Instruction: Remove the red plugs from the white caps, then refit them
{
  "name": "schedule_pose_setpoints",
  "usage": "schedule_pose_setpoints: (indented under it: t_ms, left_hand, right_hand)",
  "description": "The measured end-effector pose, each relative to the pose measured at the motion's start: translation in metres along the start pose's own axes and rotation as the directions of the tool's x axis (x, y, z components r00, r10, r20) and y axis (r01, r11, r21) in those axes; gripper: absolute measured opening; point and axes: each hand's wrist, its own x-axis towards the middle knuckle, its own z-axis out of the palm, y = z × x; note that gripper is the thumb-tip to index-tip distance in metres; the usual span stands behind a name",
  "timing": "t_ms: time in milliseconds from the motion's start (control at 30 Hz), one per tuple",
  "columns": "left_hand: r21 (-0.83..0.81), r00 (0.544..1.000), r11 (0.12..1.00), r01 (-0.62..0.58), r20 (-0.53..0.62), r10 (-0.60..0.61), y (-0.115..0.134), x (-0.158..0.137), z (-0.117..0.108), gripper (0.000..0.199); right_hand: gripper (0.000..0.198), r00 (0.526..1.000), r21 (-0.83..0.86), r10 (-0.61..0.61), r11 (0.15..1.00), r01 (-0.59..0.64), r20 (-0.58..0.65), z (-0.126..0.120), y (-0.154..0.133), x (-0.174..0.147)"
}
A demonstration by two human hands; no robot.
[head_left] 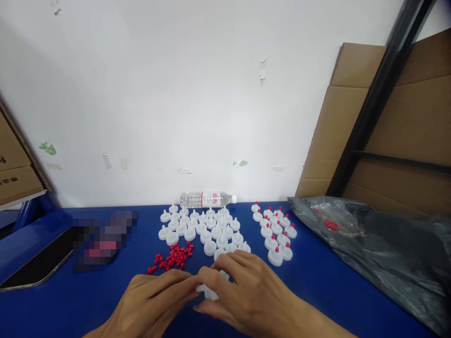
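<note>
Near the table's front edge, my right hand (246, 291) is closed around a white nozzle cap (210, 294), tilted so its spout points left. My left hand (158, 295) meets it from the left, fingers pressed together at the spout; whatever they pinch is hidden. Just beyond my left hand lies a loose pile of small red tips (176, 257). Behind my right hand stand many white nozzle caps (210, 248) with bare spouts. Farther right is a group of white caps with red tips on their spouts (275, 256).
A clear plastic bottle (207, 199) lies against the wall. On the left are a phone (42, 260) and a blurred-out item (105, 239). A grey plastic bag (369, 249) covers the right side, with a clear bag of red tips (333, 224) on it. Cardboard (331, 126) leans behind.
</note>
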Motion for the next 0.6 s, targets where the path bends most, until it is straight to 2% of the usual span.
schedule_pose_setpoints:
  t_ms: [133, 267, 433, 600]
  left_hand:
    - [0.010, 1.000, 1.000, 0.004, -0.003, -0.004, 0.0025, 0.0027, -0.0028, 0.021]
    - [0.010, 1.000, 1.000, 0.008, 0.014, -0.009, 0.0037, 0.0024, -0.0018, 0.017]
    - [-0.040, 0.998, 0.999, 0.035, 0.061, -0.032, 0.0046, 0.0034, -0.0012, 0.020]
    - [-0.055, 0.986, 0.988, 0.141, 0.102, -0.135, -0.0002, 0.0004, 0.0023, 0.024]
  right_hand:
    - [0.022, 1.000, -0.014, 0.011, 1.000, -0.011, 0.009, -0.0011, -0.0002, -0.0007]
    - [0.009, 0.996, -0.071, -0.056, 0.996, 0.051, -0.072, 0.0028, -0.0035, 0.0001]
    - [0.018, 0.989, -0.108, -0.099, 0.990, 0.088, -0.110, 0.0025, -0.0083, 0.0039]
    - [0.018, 0.977, -0.116, -0.150, 0.984, 0.133, -0.151, 0.0000, -0.0092, 0.0060]
